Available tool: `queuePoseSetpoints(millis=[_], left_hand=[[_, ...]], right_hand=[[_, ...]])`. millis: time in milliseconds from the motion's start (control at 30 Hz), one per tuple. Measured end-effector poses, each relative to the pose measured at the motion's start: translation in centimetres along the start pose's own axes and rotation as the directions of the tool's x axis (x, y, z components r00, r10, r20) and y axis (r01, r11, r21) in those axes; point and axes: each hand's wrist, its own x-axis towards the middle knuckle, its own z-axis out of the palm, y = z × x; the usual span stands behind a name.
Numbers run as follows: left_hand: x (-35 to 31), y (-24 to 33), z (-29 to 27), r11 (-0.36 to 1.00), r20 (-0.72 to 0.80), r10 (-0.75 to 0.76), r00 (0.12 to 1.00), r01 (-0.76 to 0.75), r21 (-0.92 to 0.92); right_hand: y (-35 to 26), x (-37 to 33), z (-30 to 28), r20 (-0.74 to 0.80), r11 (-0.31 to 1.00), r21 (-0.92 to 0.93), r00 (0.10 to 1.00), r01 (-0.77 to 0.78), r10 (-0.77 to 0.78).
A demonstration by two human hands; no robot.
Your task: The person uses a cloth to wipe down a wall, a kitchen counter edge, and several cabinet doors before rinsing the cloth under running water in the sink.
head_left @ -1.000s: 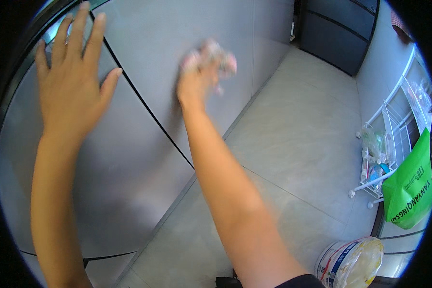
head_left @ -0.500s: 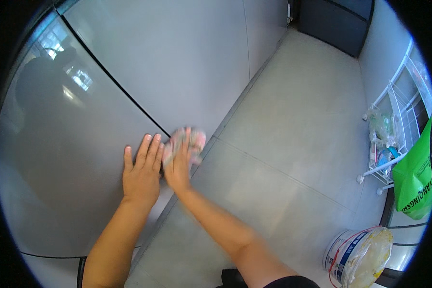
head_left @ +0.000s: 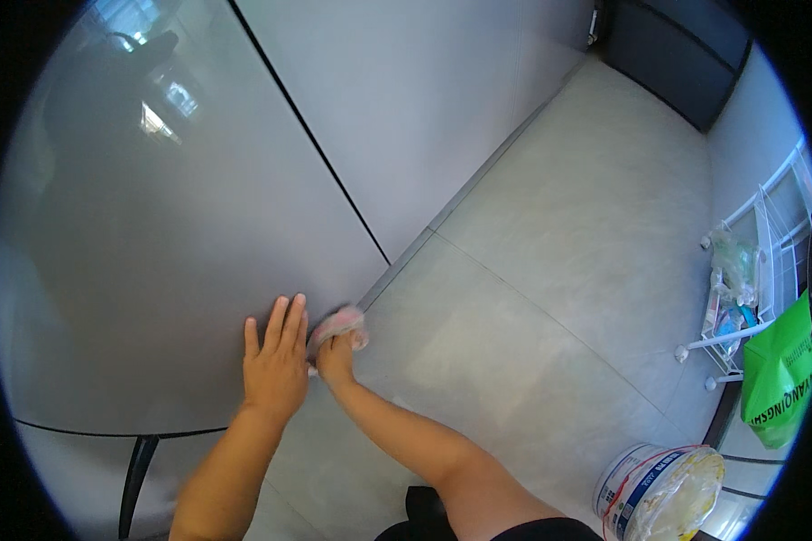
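Observation:
My left hand (head_left: 276,365) lies flat with its fingers stretched out on a glossy grey door panel (head_left: 162,288). Just to its right, my right hand (head_left: 336,358) is closed on a pink patterned cloth (head_left: 341,321), pressing it at the panel's lower edge near the floor. The cloth is bunched, and part of it is hidden behind my fingers. A dark seam (head_left: 316,144) separates this panel from a second pale grey panel (head_left: 424,99) farther along.
Pale floor tiles (head_left: 514,270) run beside the panels. On the right stand a white wire rack on wheels (head_left: 767,216), a green bag (head_left: 780,379) and a white bucket with a cloudy cover (head_left: 636,491). A black handle (head_left: 137,478) is at lower left, and a dark panel (head_left: 672,63) at the far end.
My right hand has moved the cloth away from the seam, toward me along the panel's lower edge. My left hand has also shifted away from the seam, staying flat. The view has shifted.

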Motion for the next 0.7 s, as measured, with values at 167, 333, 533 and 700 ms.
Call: queuePoseSetpoints(millis=[167,333,533,700], left_hand=[[-5.3,-1.3,2.9,0.997,0.069,-0.063,0.996,0.061,0.040],[-10.0,-2.2,4.9,0.990,0.121,-0.131,0.984,0.125,0.058],[-14.5,-2.7,6.5,0.980,0.183,-0.194,0.964,0.200,-0.016],[-16.3,-3.4,5.8,0.957,-0.131,-0.180,0.975,0.143,-0.254]], right_hand=[[0.1,1.6,-3.4,0.298,0.663,0.603,0.896,-0.443,0.328],[-2.9,6.3,-4.8,0.127,0.459,0.826,0.901,-0.327,0.415],[-3.7,-4.6,-2.4,0.475,0.758,0.313,0.786,-0.572,0.396],[-15.0,-10.5,-5.4,0.178,0.861,0.372,0.884,0.347,-0.432]])
